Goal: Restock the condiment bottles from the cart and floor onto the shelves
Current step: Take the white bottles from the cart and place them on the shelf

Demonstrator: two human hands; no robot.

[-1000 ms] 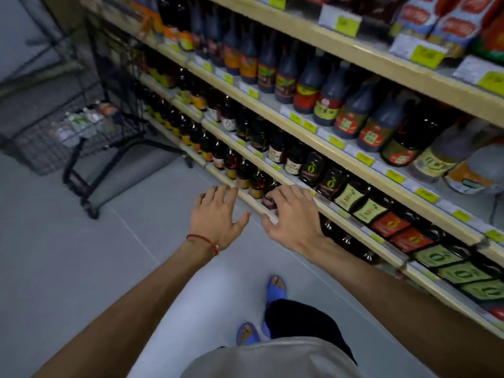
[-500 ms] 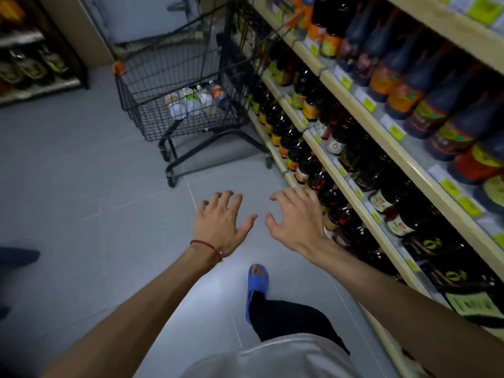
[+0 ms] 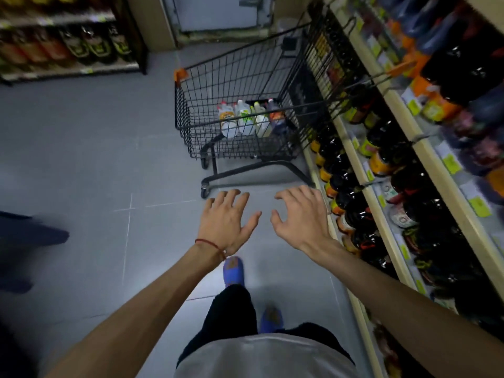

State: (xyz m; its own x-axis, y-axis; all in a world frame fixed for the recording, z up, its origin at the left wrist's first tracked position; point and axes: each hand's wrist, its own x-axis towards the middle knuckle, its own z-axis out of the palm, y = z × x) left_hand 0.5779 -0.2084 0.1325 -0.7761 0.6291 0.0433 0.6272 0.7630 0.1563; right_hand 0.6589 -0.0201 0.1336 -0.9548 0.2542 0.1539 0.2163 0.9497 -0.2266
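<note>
From the head camera, a black wire cart [image 3: 191, 137] stands in the aisle and serves as the anchor for everything else. The condiment bottles [image 3: 246, 118] waiting to be restocked lie in a small cluster on the cart's basket floor, toward its right-hand side: pale, mostly clear ones with one darker bottle at the right end.

Nearer the camera than the cart, both hands hover over the grey floor [image 3: 95, 159], holding nothing. The left hand [image 3: 226, 222] is palm down with its fingers spread apart and fairly straight, its fingertips near the cart's closest wheel in the picture. A red string bracelet [image 3: 210, 244] circles that wrist. The right hand [image 3: 300, 216] is just beside it on the right, apart from it, fingers splayed and bent at the knuckles (a loose claw shape, gripping nothing).

To the right of the cart run the shelves [image 3: 381, 222], their tiers packed with dark shelf bottles [image 3: 346, 184] bearing orange and yellow labels; the cart sits close against them. Below the hands, on the near side of the cart, two blue slippers [image 3: 233, 271] show on the floor. Left of the cart and well apart from it stands another rack [image 3: 68, 45] of blurred bottles.
</note>
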